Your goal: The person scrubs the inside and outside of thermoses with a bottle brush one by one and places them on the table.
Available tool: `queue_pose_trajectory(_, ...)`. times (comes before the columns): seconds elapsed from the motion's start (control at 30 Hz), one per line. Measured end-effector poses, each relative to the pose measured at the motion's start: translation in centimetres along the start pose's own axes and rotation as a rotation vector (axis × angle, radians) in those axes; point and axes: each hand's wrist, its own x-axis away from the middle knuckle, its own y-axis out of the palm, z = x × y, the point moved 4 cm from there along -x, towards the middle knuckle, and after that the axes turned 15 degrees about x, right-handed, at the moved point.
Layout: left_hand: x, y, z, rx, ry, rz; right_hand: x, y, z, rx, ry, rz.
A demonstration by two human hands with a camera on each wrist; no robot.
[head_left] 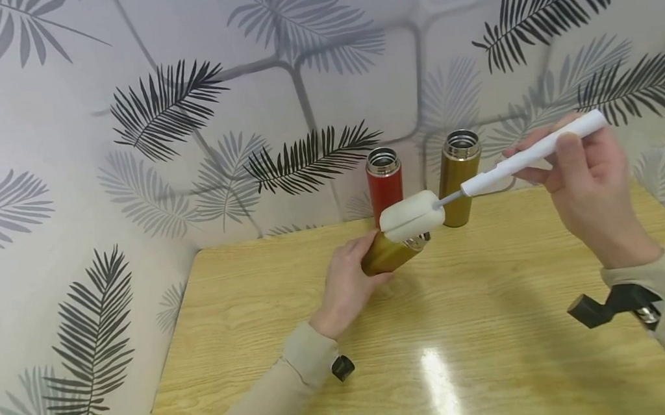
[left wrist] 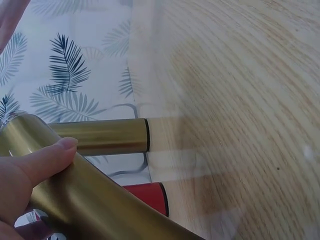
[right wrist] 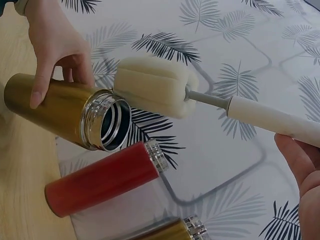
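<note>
My left hand (head_left: pixel 348 278) grips a gold vacuum flask (right wrist: pixel 55 106), tilted with its open steel mouth toward the right. In the left wrist view, the thumb lies along the gold side of that flask (left wrist: pixel 95 192). A bottle brush (head_left: pixel 530 156) with a white handle, a grey stem and a cream sponge head (right wrist: pixel 150 86) is held in my right hand (head_left: pixel 592 190). The sponge is outside the flask, close to its mouth; in the head view it overlaps the flask's upper part.
Behind the held flask stands a red flask (head_left: pixel 385 184), uncapped. Right of it is another uncapped gold flask (head_left: pixel 454 191), near the wall. The wood-grain table (head_left: pixel 245 292) meets a leaf-patterned wall (head_left: pixel 203 198) at its back edge.
</note>
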Motion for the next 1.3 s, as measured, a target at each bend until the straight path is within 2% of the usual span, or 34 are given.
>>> queue_pose_trajectory(0.23, 0.4, 0.5, 0.5, -0.011, 0.052, -0.019, -0.1, -0.7, 0.6, 0.135, 0.003, 0.066)
queue_pose_trajectory(0.4, 0.5, 0.6, 0.5, 0.018, 0.047, -0.024, 0.1, -1.4, 0.7, 0.209, 0.018, 0.115)
queue_pose_trajectory(0.53, 0.5, 0.6, 0.3, 0.035, 0.045, -0.018, 0.1, -1.9, 0.6, 0.228, 0.018, 0.125)
queue_pose_trajectory(0.7, 0.4, 0.4, 0.0, 0.065, 0.039, 0.003, 0.4, -2.6, 0.5, 0.308, 0.021, 0.135)
queue_pose_trajectory(0.83, 0.4, 0.2, -0.3, 0.109, -0.005, 0.036, 0.7, -3.0, 0.4, 0.351, 0.053, 0.139)
queue_pose_trajectory(1.03, 0.2, -0.5, -0.9, 0.174, -0.062, 0.105, 1.2, -3.1, -0.2, 0.355, 0.064, 0.092)
queue_pose_trajectory(1.13, 0.1, -0.8, -1.0, 0.199, -0.069, 0.117, 1.2, -2.9, -0.6, 0.340, 0.032, 0.071)
queue_pose_trajectory(1.3, 0.0, -1.1, -1.2, 0.243, -0.091, 0.119, 1.1, -2.5, -1.0, 0.256, -0.003, 0.047)
